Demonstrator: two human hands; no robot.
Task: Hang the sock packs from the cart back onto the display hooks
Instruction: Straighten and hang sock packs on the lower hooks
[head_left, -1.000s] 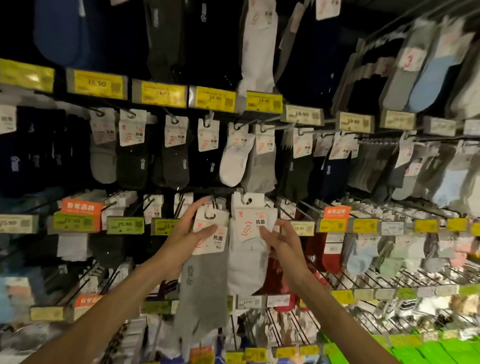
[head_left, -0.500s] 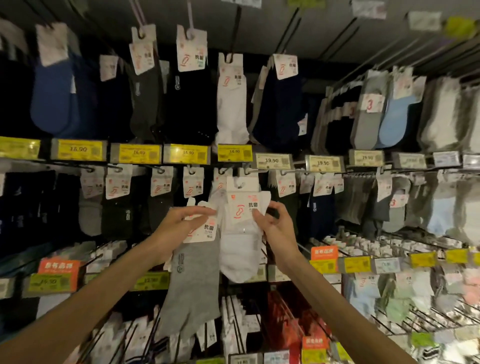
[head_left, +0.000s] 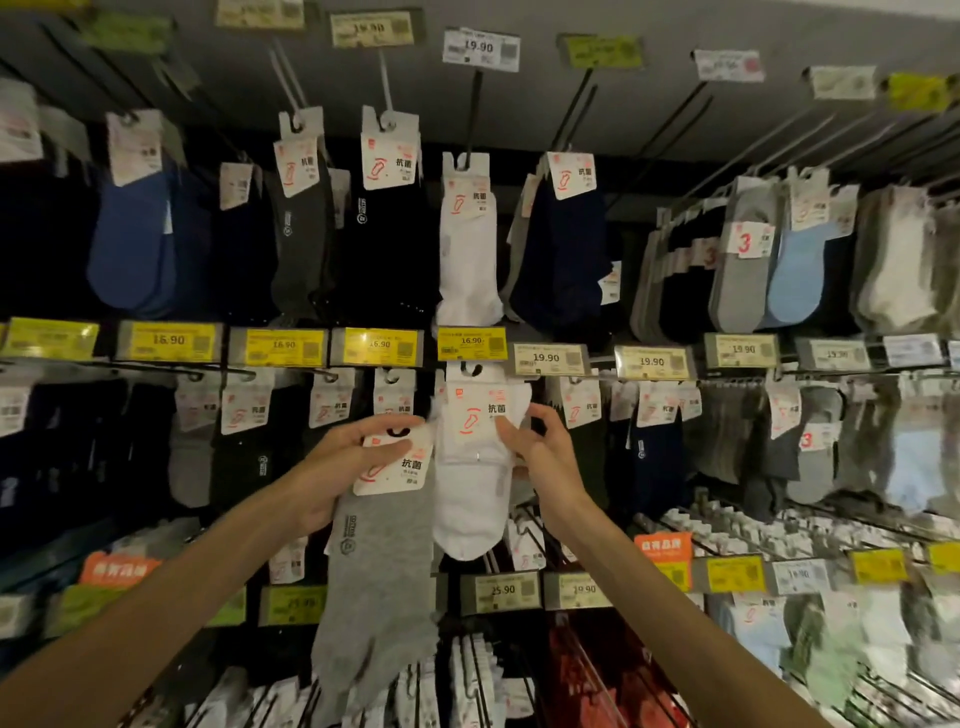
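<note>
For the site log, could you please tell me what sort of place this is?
Probably a shop's sock aisle: sock packs hang in rows on display hooks, above yellow price tags reading 16.90.

Your view is dim, darkest at the left edge and upper left of the frame. The white sock pack (head_left: 470, 493) and grey sock pack (head_left: 379, 561) at centre look sharp; the lower right is blurred, and the edges bow outward.

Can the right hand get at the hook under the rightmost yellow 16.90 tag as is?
Probably yes. The right hand pinches the white sock pack, its hanger tab right below that 16.90 tag, nothing between. The hook itself is hard to make out.
</note>
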